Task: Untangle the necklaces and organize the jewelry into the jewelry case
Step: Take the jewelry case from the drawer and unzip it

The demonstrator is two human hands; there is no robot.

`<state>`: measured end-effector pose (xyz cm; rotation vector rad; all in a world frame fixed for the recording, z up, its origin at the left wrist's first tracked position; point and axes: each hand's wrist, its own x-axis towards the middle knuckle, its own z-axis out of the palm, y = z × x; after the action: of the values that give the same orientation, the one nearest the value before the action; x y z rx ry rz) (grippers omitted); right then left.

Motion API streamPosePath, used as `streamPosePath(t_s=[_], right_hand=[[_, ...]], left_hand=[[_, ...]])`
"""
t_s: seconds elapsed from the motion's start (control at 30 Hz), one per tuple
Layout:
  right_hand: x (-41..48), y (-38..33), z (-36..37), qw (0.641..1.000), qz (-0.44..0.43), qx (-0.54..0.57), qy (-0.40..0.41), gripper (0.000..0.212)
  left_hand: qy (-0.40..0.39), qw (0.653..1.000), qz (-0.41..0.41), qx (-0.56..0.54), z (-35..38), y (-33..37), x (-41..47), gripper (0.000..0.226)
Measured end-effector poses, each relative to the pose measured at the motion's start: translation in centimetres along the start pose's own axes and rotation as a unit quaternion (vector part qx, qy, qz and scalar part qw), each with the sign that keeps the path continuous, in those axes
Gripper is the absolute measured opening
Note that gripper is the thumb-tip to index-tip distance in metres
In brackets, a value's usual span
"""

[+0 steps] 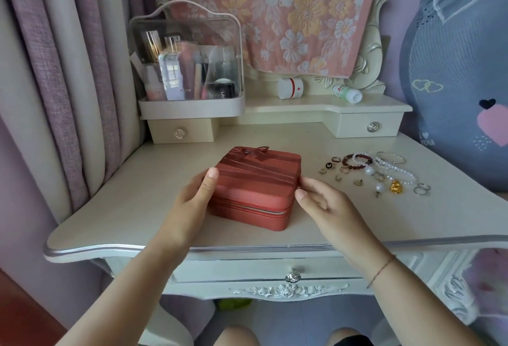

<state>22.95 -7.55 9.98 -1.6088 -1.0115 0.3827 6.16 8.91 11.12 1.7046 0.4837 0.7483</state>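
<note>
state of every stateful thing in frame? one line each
jewelry case: closed, front zip shut, flat on table.
left hand: grips case's left side.
right hand: fingertips at case's right edge; pinch unclear.
jewelry: loose on table, right of case.
front drawer: closed.
left small drawer: closed.
right small drawer: closed.
white jar: on its side.
white bottle: on its side, capped.
cosmetics organizer: cover shut.

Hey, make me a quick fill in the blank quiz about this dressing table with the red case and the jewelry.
1. The jewelry case has a ribbon ____ on its lid.
2. The loose jewelry lies on the table to the ____ of the case.
3. The hand with its thumb on the lid is the person's ____ one.
4. The cord bracelet is on the ____ wrist.

Missing words: bow; right; left; right.
</note>
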Motion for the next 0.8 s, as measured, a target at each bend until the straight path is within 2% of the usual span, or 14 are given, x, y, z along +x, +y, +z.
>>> streamPosePath(t_s=[0.13, 0.2, 0.3, 0.37, 0.5, 0.63, 0.8], right_hand=[[-0.9, -1.7, 0.0, 0.997, -0.04, 0.066, 0.005, 0.043], [-0.5, -2.4, -0.1, 0.998, -0.047, 0.052, 0.008, 0.038], [2.0, -2.3, -0.7, 0.996, -0.05, 0.021, 0.069, 0.022], [4.1, -1.9, -1.4, 0.995, -0.041, 0.016, 0.092, 0.03], [7.5, -0.3, -1.6, 0.997, -0.009, 0.048, 0.064, 0.045], [9.3, 1.1, -0.6, 0.995, 0.019, 0.096, 0.035, 0.048], [10.2, 2.0, 0.3, 0.996, 0.049, 0.049, 0.049, 0.047]], left_hand=[[0.023, 0.999, 0.037, -0.016, 0.1, 0.6, -0.4, 0.05], [0.03, 0.998, 0.049, -0.013, 0.1, 1.3, 0.2, 0.044], [0.018, 0.997, 0.071, -0.008, 0.2, 2.0, 1.9, 0.047], [0.0, 0.996, 0.088, -0.001, 0.4, 2.1, 3.4, 0.052], [-0.028, 0.998, 0.058, -0.002, 0.9, 1.4, 6.6, 0.062], [-0.044, 0.998, 0.034, -0.023, 1.9, -0.5, 8.8, 0.068], [-0.028, 0.999, -0.01, 0.024, 2.3, -3.1, 10.4, 0.083]])
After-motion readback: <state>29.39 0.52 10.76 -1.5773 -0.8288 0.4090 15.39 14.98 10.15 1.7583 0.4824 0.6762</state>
